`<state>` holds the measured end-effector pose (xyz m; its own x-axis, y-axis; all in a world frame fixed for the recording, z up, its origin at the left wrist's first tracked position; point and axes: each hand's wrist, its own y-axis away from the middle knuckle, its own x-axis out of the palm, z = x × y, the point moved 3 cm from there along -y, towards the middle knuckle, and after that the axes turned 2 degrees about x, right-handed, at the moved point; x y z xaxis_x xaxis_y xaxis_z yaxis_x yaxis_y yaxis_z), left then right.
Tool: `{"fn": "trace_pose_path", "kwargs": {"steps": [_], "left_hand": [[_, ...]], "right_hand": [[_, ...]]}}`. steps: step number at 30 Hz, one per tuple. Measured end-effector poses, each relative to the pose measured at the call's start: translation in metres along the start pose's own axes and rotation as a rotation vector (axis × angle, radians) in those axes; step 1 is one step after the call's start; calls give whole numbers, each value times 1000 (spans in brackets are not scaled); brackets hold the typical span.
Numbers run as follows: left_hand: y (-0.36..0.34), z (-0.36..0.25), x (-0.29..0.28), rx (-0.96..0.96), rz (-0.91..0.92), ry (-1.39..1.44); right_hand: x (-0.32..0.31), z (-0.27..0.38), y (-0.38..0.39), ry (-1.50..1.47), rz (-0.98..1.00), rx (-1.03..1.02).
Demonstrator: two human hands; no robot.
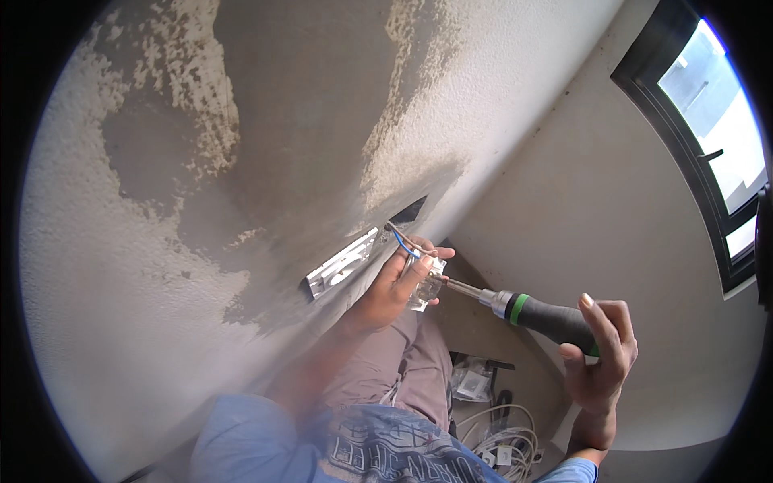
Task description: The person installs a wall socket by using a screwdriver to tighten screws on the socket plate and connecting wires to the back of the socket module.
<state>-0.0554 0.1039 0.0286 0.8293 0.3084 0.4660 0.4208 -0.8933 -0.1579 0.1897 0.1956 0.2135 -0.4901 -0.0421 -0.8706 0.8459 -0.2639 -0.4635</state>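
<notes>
My left hand grips a small white and clear wall-socket insert, fingers wrapped round its edges. A blue wire and a brownish wire run from the wall to it. The screwdriver, with a thick dark grey handle and green bands, has its tip against the insert's side; whether it sits in a screw is too small to tell. My right hand holds the butt of the handle, thumb and fingers curled about its end. Beside my left hand, a dark wall opening shows where the wires come out.
A metal mounting frame sits in the wall left of the opening. The wall has patchy grey plaster. On the floor lie a clear plastic bag, a coil of white cable and a dark-handled tool. A black-framed window is at right.
</notes>
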Motion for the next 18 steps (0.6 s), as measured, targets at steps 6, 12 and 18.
{"fn": "trace_pose_path", "kwargs": {"steps": [6,12,18], "left_hand": [[0,2,1,10,-7,6],[0,2,1,3,-1,35],[2,2,-2,16,-17,-7]], "right_hand": [[9,3,0,-71,-269,-58],[12,5,1,-89,-255,78],[-1,1,-3,39,-4,-23]]}}
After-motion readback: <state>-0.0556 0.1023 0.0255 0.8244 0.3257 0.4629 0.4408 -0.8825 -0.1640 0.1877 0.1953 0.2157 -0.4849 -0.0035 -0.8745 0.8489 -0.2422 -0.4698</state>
